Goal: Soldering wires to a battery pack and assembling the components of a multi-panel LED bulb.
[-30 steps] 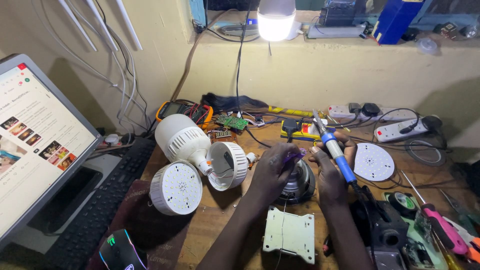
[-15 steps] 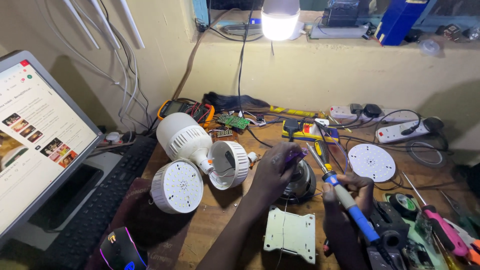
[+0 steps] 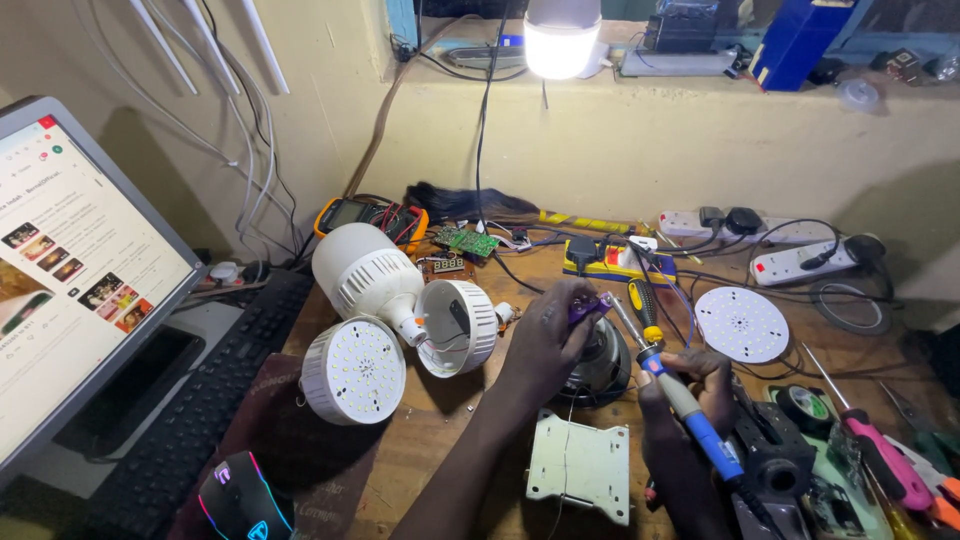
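My left hand (image 3: 548, 338) pinches a small purple part (image 3: 589, 306) above a dark round base (image 3: 604, 366) in the middle of the wooden bench (image 3: 420, 440). A blue-handled soldering iron (image 3: 688, 406) is gripped in my right hand (image 3: 690, 392); its metal tip reaches up-left to the purple part. A flat white metal plate (image 3: 580, 464) lies just below my hands. Left of them lies an opened white LED bulb: its ribbed body (image 3: 362, 268), an empty cup-shaped housing (image 3: 458, 326) and a round LED disc (image 3: 352, 370).
A monitor (image 3: 70, 280), a black keyboard (image 3: 200, 400) and a lit mouse (image 3: 240, 498) fill the left side. A second round LED board (image 3: 741, 324), power strips (image 3: 800, 262), a multimeter (image 3: 370, 216), screwdrivers (image 3: 868, 444) and solder reels crowd the back and right. A lit bulb (image 3: 560, 38) stands on the ledge.
My right hand has pulled the soldering iron down and toward me, so the handle now lies lower right with the tip still at the purple part. My left hand has stayed in place.
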